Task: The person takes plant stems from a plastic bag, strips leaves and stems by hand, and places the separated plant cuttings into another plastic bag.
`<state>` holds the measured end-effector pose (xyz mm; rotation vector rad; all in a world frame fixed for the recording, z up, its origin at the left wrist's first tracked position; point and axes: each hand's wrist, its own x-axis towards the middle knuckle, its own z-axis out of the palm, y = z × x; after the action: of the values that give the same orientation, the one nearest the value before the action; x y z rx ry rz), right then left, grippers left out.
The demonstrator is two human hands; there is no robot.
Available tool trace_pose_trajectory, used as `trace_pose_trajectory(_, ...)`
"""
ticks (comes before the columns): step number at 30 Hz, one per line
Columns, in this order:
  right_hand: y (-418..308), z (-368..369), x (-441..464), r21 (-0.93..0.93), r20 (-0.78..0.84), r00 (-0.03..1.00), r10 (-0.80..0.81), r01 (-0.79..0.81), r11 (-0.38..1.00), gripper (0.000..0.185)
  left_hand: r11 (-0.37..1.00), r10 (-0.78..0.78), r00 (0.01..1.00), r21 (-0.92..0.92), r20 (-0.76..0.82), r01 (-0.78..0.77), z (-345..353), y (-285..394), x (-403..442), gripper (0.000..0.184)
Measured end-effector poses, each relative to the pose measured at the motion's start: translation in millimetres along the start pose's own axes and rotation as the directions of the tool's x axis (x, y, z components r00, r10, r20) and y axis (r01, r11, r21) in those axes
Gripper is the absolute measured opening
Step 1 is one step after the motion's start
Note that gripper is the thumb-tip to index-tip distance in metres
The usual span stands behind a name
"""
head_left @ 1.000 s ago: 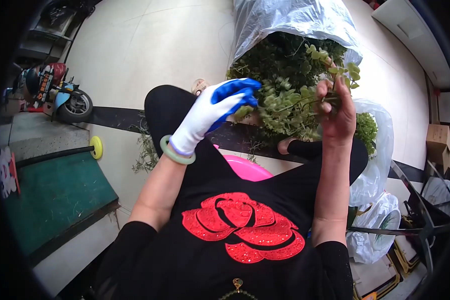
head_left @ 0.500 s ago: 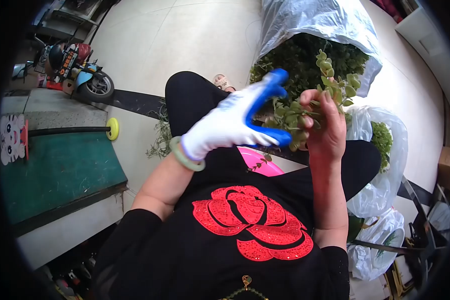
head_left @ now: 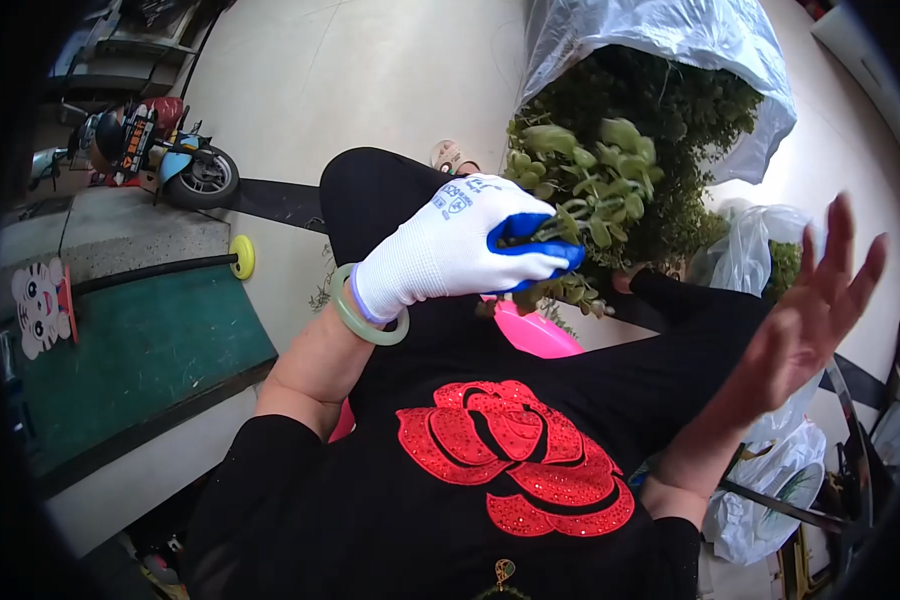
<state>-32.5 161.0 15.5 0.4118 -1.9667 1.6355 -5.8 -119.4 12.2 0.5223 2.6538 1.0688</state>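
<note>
Left hand [head_left: 470, 245] in a white-and-blue glove, out over the lap, fingers curled in and gripping the stems of a leafy bunch [head_left: 605, 185]. Right hand [head_left: 805, 315] bare, raised off to the right, fingers spread, holding nothing. Bunch has rounded green leaves, a bit blurred; most fan out beyond the glove, some hang below the fingers. It sits in front of the dark green pile [head_left: 670, 125] in view, hiding part of it; glove covers the gripped stems. Pile spills from the mouth of a big plastic bag [head_left: 660, 25] on the floor. Smaller clear bag [head_left: 735, 245] with greens [head_left: 783, 268] just behind right hand, partly blocked by it. Pink plastic item [head_left: 538, 333] shows between the legs, below the bunch
</note>
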Motion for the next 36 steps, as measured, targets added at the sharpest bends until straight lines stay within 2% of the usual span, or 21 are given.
trace_pose_trajectory(1, -11.4, 2.2, 6.9, -0.061, 0.175, 0.979, -0.109, 0.121, 0.991, 0.115, 0.997, 0.051, 0.998, 0.047, 0.035, -0.053, -1.0, 4.2, 2.5, 0.047)
trace_pose_trajectory(3, -21.3, 13.4, 13.1, 0.002, 0.529, 0.838, -0.138, 0.162, 0.987, 0.100, 0.990, 0.119, 0.989, 0.071, 0.083, -0.125, -5.2, 17.7, 6.2, 0.044)
trace_pose_trajectory(5, 0.3, 32.5, 8.9, 0.140, 0.791, 0.611, -0.047, -0.105, 0.985, 0.086, 0.994, 0.094, 0.978, 0.041, 0.184, -0.103, -8.2, 29.7, 9.8, 0.036)
trace_pose_trajectory(9, 31.0, 39.5, -6.2, 0.021, 0.945, 0.307, 0.114, -0.404, 0.914, 0.041, 0.983, 0.072, 0.959, 0.142, 0.273, -0.114, -14.3, 29.6, 12.4, 0.027)
trace_pose_trajectory(10, 27.6, 33.7, -7.9, -0.038, 0.955, 0.271, 0.123, -0.299, 0.953, 0.030, 0.999, 0.019, 0.932, 0.030, 0.363, -0.032, -14.6, 29.1, 13.4, 0.028)
trace_pose_trajectory(11, 24.0, 28.7, -11.0, -0.097, 0.960, 0.242, 0.141, -0.187, 0.978, 0.019, 0.991, 0.083, 0.932, 0.065, 0.353, -0.113, -11.5, 26.1, 9.0, 0.028)
trace_pose_trajectory(12, 20.0, 26.9, -16.7, -0.109, 0.920, 0.389, 0.048, 0.137, 0.985, 0.011, 0.975, 0.156, 0.924, 0.095, 0.349, -0.200, -8.1, 23.2, 5.1, 0.028)
trace_pose_trajectory(14, 17.8, 19.0, -19.3, -0.154, 0.952, 0.306, 0.028, 0.394, 0.906, 0.012, 0.970, 0.143, 0.853, 0.102, 0.503, -0.223, -5.6, 27.3, 0.2, 0.015)
trace_pose_trajectory(16, 10.3, 7.7, -13.6, -0.127, 0.960, 0.280, -0.007, 0.457, 0.880, 0.012, 0.978, 0.108, 0.828, 0.090, 0.550, -0.187, -11.1, 43.7, 1.0, 0.014)
trace_pose_trajectory(17, 7.2, 2.4, -9.7, -0.102, 0.965, 0.260, -0.033, 0.488, 0.867, 0.012, 0.941, 0.213, 0.878, 0.151, 0.429, -0.302, -8.1, 41.0, -5.7, 0.018)
trace_pose_trajectory(18, 12.9, -4.9, -3.5, -0.070, 0.947, 0.312, -0.079, 0.440, 0.895, 0.013, 0.920, 0.264, 0.851, 0.147, 0.455, -0.364, -15.0, 36.6, -3.7, 0.024)
trace_pose_trajectory(20, 68.0, -79.5, 3.4, -0.517, 0.765, 0.609, 0.211, 0.386, 0.764, 0.025, 1.000, -0.002, 0.868, 0.015, 0.497, -0.007, -61.5, 17.5, -14.9, 0.029)
trace_pose_trajectory(21, 61.8, -103.7, 12.4, -0.840, 0.528, 0.564, 0.635, 0.235, 0.490, 0.020, 0.993, -0.119, 0.947, 0.017, 0.297, 0.120, -68.0, 11.5, -20.1, 0.026)
trace_pose_trajectory(22, 72.6, -126.6, 7.1, -0.672, 0.588, 0.626, 0.513, 0.024, 0.741, 0.012, 0.964, -0.264, 0.962, -0.005, 0.076, 0.265, -70.4, 8.1, -32.1, 0.025)
trace_pose_trajectory(23, 67.8, -118.0, -0.8, -0.522, 0.551, 0.660, 0.511, -0.205, 0.828, 0.017, 0.989, 0.031, 0.996, 0.147, -0.084, -0.019, -55.5, 2.7, -33.9, 0.030)
trace_pose_trajectory(24, 58.3, -107.0, -7.3, -0.329, 0.493, 0.697, 0.521, -0.405, 0.853, 0.024, 0.995, 0.023, 0.999, 0.102, -0.025, -0.021, -43.7, 9.4, -27.8, 0.034)
trace_pose_trajectory(26, 39.9, -58.1, -17.7, -0.148, 0.566, 0.691, 0.450, -0.452, 0.880, 0.031, 0.980, 0.104, 0.994, 0.168, 0.024, -0.107, -18.7, 12.1, -14.5, 0.034)
trace_pose_trajectory(28, 32.3, -27.4, -28.8, 0.008, 0.621, 0.648, 0.442, -0.569, 0.822, 0.030, 0.988, -0.155, 0.966, 0.031, 0.205, 0.152, -16.2, 22.4, -5.8, 0.040)
trace_pose_trajectory(30, 22.9, -13.5, -33.8, 0.050, 0.674, 0.530, 0.514, -0.728, 0.684, 0.029, 0.996, -0.089, 0.986, -0.013, 0.142, 0.091, -10.8, 23.4, -6.4, 0.035)
trace_pose_trajectory(34, 17.0, 13.3, -41.2, 0.169, 0.609, 0.621, 0.495, -0.710, 0.684, 0.022, 0.967, -0.160, 0.985, -0.189, 0.068, 0.171, -10.4, 33.9, -2.2, 0.028)
trace_pose_trajectory(36, 15.6, 21.4, -37.2, 0.195, 0.671, 0.575, 0.468, -0.746, 0.636, 0.045, 0.975, -0.100, 0.994, -0.195, 0.050, 0.108, -6.3, 38.1, 1.9, 0.021)
